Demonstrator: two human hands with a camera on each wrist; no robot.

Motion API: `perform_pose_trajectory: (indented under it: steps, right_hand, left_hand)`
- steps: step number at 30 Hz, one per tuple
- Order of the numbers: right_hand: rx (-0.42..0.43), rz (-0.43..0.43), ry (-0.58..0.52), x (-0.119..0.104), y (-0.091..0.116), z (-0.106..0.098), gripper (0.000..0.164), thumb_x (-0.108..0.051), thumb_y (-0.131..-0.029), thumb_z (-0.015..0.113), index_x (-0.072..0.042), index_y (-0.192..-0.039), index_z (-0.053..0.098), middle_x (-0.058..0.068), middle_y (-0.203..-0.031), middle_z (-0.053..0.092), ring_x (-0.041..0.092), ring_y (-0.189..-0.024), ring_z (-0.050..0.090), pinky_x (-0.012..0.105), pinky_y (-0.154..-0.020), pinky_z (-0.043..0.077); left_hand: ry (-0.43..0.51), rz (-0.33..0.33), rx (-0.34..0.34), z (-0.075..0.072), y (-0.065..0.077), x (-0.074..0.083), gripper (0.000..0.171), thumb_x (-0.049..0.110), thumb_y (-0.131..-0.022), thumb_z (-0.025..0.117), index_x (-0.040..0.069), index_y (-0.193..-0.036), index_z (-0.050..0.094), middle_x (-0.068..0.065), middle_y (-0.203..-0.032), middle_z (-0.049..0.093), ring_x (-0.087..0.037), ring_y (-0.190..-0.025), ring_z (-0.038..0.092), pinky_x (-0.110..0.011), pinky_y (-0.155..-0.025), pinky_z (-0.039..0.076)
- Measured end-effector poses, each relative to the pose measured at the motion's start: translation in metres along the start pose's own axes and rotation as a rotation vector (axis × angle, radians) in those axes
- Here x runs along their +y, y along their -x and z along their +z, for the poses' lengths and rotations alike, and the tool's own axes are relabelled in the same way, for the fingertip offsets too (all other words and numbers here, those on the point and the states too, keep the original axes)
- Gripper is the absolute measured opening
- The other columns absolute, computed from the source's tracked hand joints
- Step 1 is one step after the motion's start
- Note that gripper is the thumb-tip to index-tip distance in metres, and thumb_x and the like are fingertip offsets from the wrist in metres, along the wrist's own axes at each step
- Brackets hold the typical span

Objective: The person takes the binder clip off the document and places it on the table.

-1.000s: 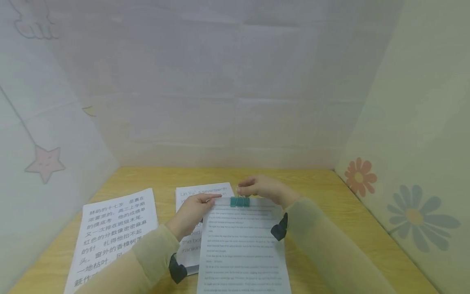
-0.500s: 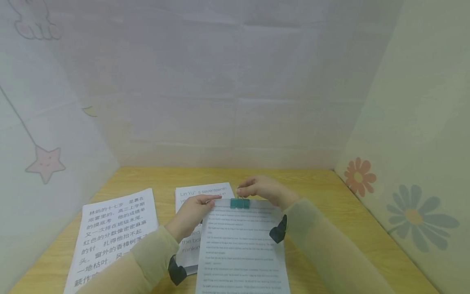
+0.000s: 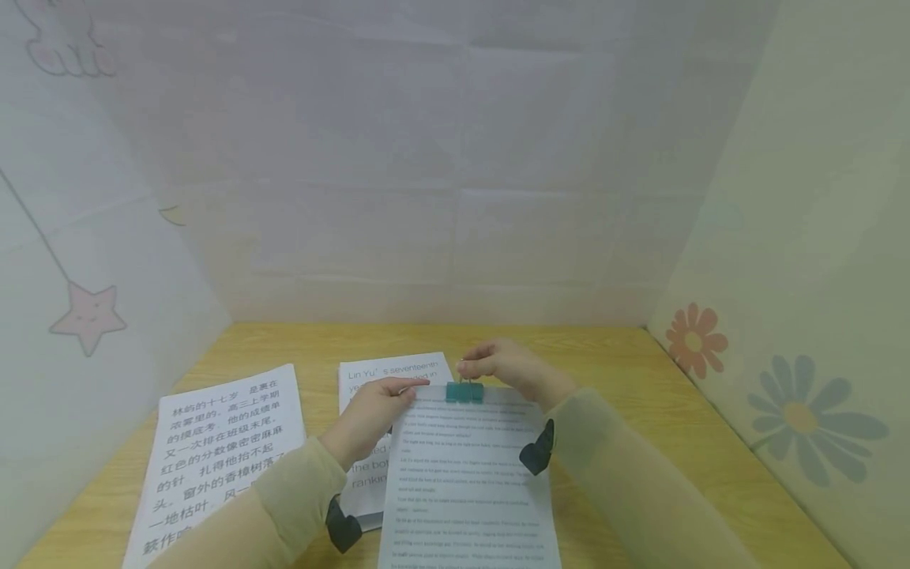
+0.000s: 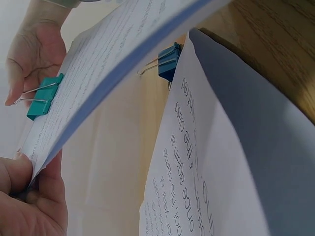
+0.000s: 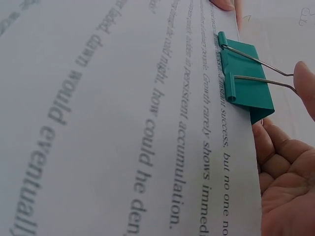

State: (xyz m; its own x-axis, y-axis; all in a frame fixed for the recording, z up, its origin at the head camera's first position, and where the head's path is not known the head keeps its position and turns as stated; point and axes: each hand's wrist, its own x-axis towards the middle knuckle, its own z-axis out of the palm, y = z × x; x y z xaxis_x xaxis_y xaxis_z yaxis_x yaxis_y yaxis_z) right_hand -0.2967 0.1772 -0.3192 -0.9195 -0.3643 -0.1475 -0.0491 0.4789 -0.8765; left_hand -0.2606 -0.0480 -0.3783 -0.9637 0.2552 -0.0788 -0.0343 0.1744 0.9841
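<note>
A stapled-thin stack of printed paper point(image 3: 465, 490) is held tilted up in front of me. My left hand point(image 3: 373, 415) pinches its top left corner between thumb and fingers. On the middle of the top edge sits a teal binder clip point(image 3: 464, 393), its jaws over the sheets. My right hand point(image 3: 508, 367) grips the clip's wire handles from above; in the right wrist view the thumb point(image 5: 306, 88) presses the near handle, while the fingers point(image 5: 288, 172) curl behind the paper. The left wrist view shows the clip point(image 4: 44, 98) side on, with the far handle hidden.
Behind the held sheets lies another printed stack point(image 3: 394, 369) with large English text. A blue binder clip point(image 4: 169, 61) is at that stack's edge in the left wrist view. Sheets with large Chinese text point(image 3: 220, 450) lie at left on the wooden table point(image 3: 590, 344).
The held stack and its clip have tilted and shifted very slightly down and left. Both hands keep their hold in nearly the same places.
</note>
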Motion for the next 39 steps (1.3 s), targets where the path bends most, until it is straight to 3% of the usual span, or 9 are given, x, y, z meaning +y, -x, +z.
perform_pose_trajectory:
  steps: [11, 21, 31, 39]
  right_hand:
    - [0.082, -0.008, -0.023, 0.001, 0.001, 0.000, 0.049, -0.046, -0.065, 0.068, -0.016, -0.103, 0.059, -0.001, -0.103, 0.055, 0.026, -0.111, 0.038, 0.052, -0.093, 0.023]
    - [0.142, -0.019, -0.057, 0.000, 0.000, -0.007, 0.053, -0.050, -0.062, 0.068, -0.015, -0.101, 0.059, -0.002, -0.095, 0.059, 0.024, -0.110, 0.040, 0.052, -0.094, 0.020]
    - [0.126, -0.063, -0.068, -0.001, 0.006, -0.014, 0.054, -0.048, -0.064, 0.068, -0.014, -0.104, 0.059, 0.000, -0.101, 0.057, 0.022, -0.108, 0.041, 0.052, -0.094, 0.020]
    - [0.097, -0.082, -0.060, 0.006, 0.009, -0.019, 0.046, -0.037, -0.072, 0.067, -0.012, -0.108, 0.056, 0.001, -0.108, 0.054, 0.023, -0.109, 0.041, 0.049, -0.095, 0.022]
  left_hand:
    - [-0.020, -0.046, 0.000, 0.003, 0.001, -0.001, 0.022, 0.030, -0.087, 0.050, 0.029, -0.106, 0.060, -0.003, -0.095, 0.061, -0.021, -0.077, 0.061, -0.034, -0.062, 0.050]
    - [0.019, -0.033, -0.020, 0.005, 0.001, -0.001, 0.023, 0.027, -0.088, 0.049, 0.025, -0.108, 0.059, -0.005, -0.095, 0.061, -0.022, -0.077, 0.061, -0.035, -0.061, 0.050]
    - [0.018, -0.037, -0.024, 0.007, -0.001, -0.001, 0.023, 0.028, -0.087, 0.049, 0.024, -0.108, 0.059, -0.005, -0.095, 0.061, -0.024, -0.075, 0.061, -0.036, -0.060, 0.050]
    - [0.035, -0.043, -0.014, 0.009, -0.006, -0.005, 0.027, 0.028, -0.087, 0.049, 0.020, -0.111, 0.058, -0.006, -0.095, 0.061, -0.024, -0.075, 0.061, -0.037, -0.059, 0.050]
